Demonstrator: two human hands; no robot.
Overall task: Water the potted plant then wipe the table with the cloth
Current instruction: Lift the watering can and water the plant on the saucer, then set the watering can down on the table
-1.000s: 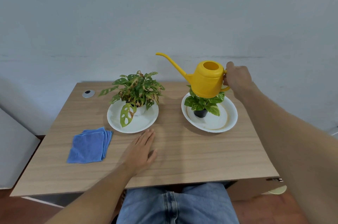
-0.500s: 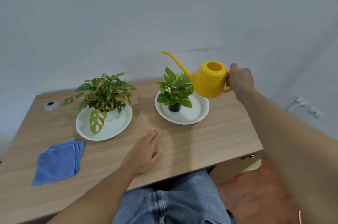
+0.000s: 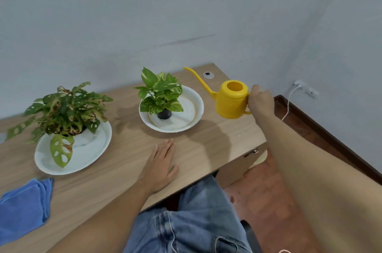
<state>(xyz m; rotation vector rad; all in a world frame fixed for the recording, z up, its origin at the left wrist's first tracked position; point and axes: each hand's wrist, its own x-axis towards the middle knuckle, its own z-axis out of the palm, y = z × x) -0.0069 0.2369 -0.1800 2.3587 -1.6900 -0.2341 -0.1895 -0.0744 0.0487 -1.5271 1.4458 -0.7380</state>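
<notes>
My right hand [image 3: 260,102] grips the handle of a yellow watering can [image 3: 231,101], held upright just above the table's right end, spout pointing left and up. To its left a small potted plant [image 3: 160,95] in a black pot stands in a white dish [image 3: 191,113]. A larger plant with holed leaves [image 3: 64,110] sits in another white dish [image 3: 91,151] at the left. A folded blue cloth [image 3: 22,209] lies at the near left edge of the view. My left hand [image 3: 160,167] rests flat on the wooden table [image 3: 128,162], fingers apart, holding nothing.
A grey cable grommet [image 3: 207,75] sits in the table's far right corner. The wall is close behind the table. To the right are a red tiled floor [image 3: 266,190], a dark skirting board and a white cable [image 3: 289,100] from a wall socket. My jeans-clad legs are under the near edge.
The watering can has moved right, away from the small plant, and now sits lower beside its dish. The view has swung right. My left hand stays flat on the table.
</notes>
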